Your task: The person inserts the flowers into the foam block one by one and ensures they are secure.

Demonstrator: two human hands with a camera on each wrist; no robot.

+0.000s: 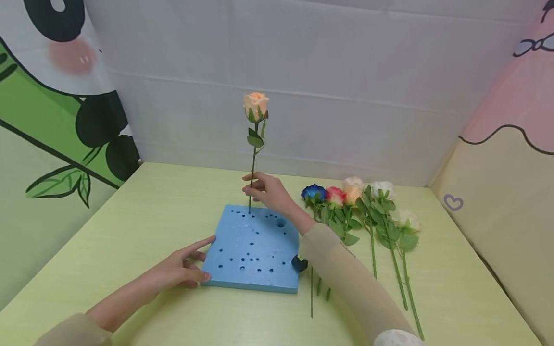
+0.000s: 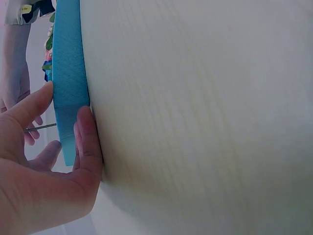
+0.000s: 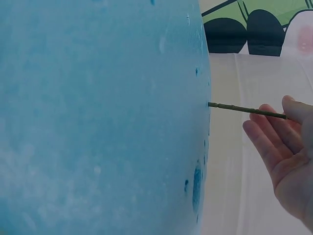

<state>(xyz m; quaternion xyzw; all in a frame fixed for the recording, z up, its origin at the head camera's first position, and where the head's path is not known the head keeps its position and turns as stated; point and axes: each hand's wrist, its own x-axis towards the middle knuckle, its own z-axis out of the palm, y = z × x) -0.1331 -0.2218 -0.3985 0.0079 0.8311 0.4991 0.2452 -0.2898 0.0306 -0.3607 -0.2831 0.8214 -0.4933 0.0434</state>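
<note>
A peach rose stands upright, its stem meeting the far part of a blue foam board pitted with holes. Thumb and fingers of my right hand pinch that stem a little above the board. How deep the stem's end goes is not visible. My left hand rests on the table against the board's left side, forefinger and thumb touching its edge. Seen from the left wrist, the fingers of the left hand lie along the board's side wall.
Right of the board lie several loose roses: a blue rose, a red-pink rose, a peach rose and white roses. A black object sits at the board's right edge. A pale cloth wall stands behind the table.
</note>
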